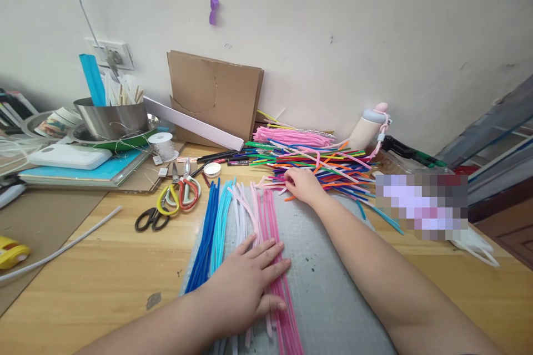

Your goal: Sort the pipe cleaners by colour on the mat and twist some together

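Observation:
My left hand (246, 277) lies flat with fingers spread on rows of pipe cleaners sorted by colour on a grey cutting mat (325, 266): dark blue (207, 233), light blue (220, 224), white (240, 216) and pink (270, 216). My right hand (303, 184) reaches forward to the edge of a mixed pile of coloured pipe cleaners (320, 163) at the back of the mat. Its fingers are curled into the pile; what they pinch is hidden.
Black, yellow and red scissors (169, 205) lie left of the mat. A steel bowl (111, 117), a wire spool (162, 145), stacked pads (83, 169) and cardboard (214, 97) stand at the back left. A long white pipe cleaner (62, 249) and a yellow tool (11, 250) lie at left.

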### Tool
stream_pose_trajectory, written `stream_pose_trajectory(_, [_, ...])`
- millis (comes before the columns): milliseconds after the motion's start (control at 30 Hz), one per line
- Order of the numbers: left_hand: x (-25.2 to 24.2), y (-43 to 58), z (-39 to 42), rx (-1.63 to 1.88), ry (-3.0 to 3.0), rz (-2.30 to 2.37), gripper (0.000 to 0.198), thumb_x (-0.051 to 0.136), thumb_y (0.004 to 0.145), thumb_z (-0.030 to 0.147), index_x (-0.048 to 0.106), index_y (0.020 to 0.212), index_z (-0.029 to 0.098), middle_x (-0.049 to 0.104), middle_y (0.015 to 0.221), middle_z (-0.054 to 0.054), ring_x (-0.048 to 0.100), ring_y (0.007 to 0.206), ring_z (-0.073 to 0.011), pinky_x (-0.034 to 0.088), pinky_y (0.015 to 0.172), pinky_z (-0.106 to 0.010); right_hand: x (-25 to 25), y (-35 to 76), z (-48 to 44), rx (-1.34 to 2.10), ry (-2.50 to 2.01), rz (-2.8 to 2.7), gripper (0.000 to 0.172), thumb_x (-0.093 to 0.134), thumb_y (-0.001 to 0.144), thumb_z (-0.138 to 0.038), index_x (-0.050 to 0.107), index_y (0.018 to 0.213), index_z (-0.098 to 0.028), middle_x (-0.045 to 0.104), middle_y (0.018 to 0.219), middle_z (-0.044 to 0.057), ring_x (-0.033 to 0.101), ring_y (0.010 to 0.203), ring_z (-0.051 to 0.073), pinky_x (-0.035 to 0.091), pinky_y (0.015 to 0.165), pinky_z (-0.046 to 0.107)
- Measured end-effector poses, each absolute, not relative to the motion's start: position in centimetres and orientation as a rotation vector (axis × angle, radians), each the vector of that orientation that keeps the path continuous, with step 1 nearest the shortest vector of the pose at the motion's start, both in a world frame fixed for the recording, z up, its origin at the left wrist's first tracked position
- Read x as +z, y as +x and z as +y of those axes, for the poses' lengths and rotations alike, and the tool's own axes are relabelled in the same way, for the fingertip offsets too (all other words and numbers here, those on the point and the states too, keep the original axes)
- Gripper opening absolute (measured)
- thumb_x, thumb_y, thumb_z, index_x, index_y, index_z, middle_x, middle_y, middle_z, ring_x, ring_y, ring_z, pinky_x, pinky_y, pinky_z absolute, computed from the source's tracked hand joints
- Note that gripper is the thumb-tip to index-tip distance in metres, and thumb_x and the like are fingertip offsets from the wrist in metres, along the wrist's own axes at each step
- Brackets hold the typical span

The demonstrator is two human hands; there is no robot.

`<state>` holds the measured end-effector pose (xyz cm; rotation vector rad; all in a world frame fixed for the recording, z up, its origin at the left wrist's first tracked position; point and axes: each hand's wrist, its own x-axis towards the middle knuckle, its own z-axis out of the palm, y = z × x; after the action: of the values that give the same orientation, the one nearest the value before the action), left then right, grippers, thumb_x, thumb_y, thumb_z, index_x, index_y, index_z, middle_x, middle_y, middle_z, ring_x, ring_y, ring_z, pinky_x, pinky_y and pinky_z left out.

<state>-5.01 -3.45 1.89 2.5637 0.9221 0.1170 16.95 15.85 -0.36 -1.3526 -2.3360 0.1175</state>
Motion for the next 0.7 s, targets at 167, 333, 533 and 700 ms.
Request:
stream_pose_trajectory(167, [2.4, -5.0, -3.8, 0.122, 2.575, 0.921, 0.06, 0.026, 0.089, 0.059, 0.029, 0.141, 0.028, 0.025, 0.149, -0.006, 0.021, 0.137, -0.0252, 0.009, 0.112, -0.049, -1.0, 17.4, 16.2, 0.286, -1.365, -2.204, 0.008, 0.047, 0.081, -0.02, 0.054, 0.085, -0.02, 0.065, 0.078, 0.004, 0.059, 0.074, 0.019, 0.038, 0.072, 0.03])
stream_pose_trajectory(333, [4.6, -4.1, -2.8, 0.264, 2.574, 1.057, 0.047, 0.032, 0.092, 0.049, 0.045, 0.131, 0.026, 0.048, 0.137, -0.006, 0.039, 0.128, -0.0236, 0.018, 0.111, -0.046, -2.2, 18.1, 17.3, 0.522, -1.277, -2.059, 0.01, 0.035, 0.086, -0.022, 0.044, 0.092, -0.021, 0.065, 0.081, 0.003, 0.062, 0.075, 0.015, 0.044, 0.069, 0.027])
stream_pose_trajectory(533, [4.6, -1.8, 5.8, 0.24, 2.573, 1.311, 0.032, 0.039, 0.089, 0.022, 0.062, 0.11, 0.018, 0.063, 0.114, -0.009, 0.053, 0.111, -0.0242, 0.037, 0.098, -0.038, -2.2, 18.5, 18.2, 0.678, -1.185, -1.997, 0.015, 0.04, 0.082, -0.028, 0.044, 0.092, -0.017, 0.06, 0.085, 0.004, 0.058, 0.073, 0.014, 0.046, 0.067, 0.027])
stream_pose_trajectory(700, [3.0, -1.3, 12.4, 0.238, 2.537, 1.399, 0.028, 0.045, 0.085, 0.018, 0.066, 0.104, 0.02, 0.066, 0.108, -0.007, 0.056, 0.105, -0.023, 0.04, 0.093, -0.035, -1.5, 19.1, 17.6, 0.788, -1.113, -2.117, 0.019, 0.049, 0.08, -0.032, 0.056, 0.084, -0.015, 0.058, 0.075, 0.002, 0.054, 0.066, 0.014, 0.044, 0.062, 0.026])
